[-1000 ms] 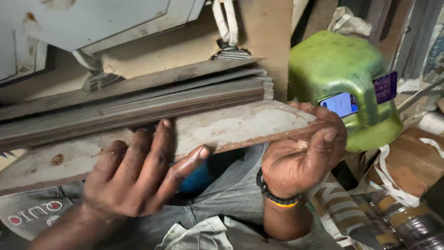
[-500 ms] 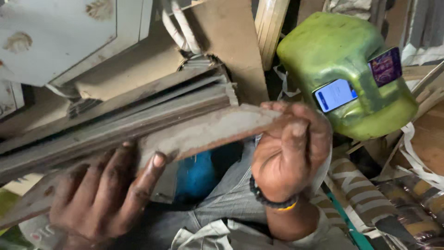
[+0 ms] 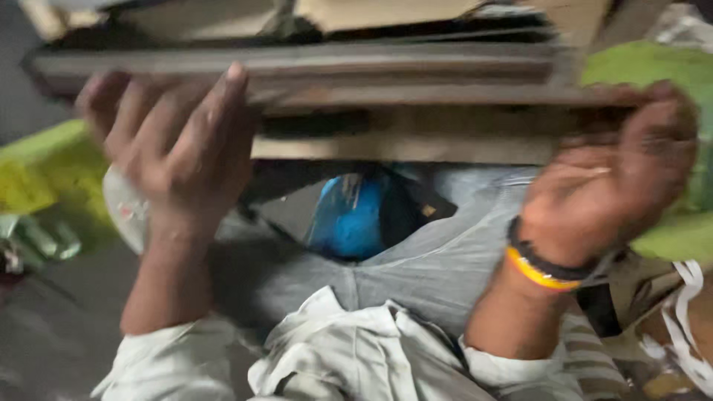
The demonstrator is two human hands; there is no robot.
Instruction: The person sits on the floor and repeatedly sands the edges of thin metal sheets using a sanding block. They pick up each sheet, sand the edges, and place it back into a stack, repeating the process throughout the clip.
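Since half a second ago the view has swung down and closer, so the stack of long metal strips [image 3: 386, 74] now runs level across the top of the picture instead of slanting, and the green welding mask [image 3: 653, 70] has slid to the far right edge. Both hands have stayed on the stack. The left hand [image 3: 174, 141] lies with fingers spread and flat against the front of the strips near their left end, not closed round anything. The right hand [image 3: 613, 182] is curled over the right end of the lowest strip, fingers wrapped on it; two bands, one black and one orange, sit on that wrist. Motion blur smears the strips, but three or perhaps four layers seem to be stacked, edge upon edge. One blue rounded object [image 3: 349, 215] lies below the stack, between the two forearms, against grey cloth. One yellow-green sheet [image 3: 44, 167] shows at the left edge, just beside the left hand. Open room lies under the strips, between the arms; above the stack, boards press close, and the mask crowds the right end.
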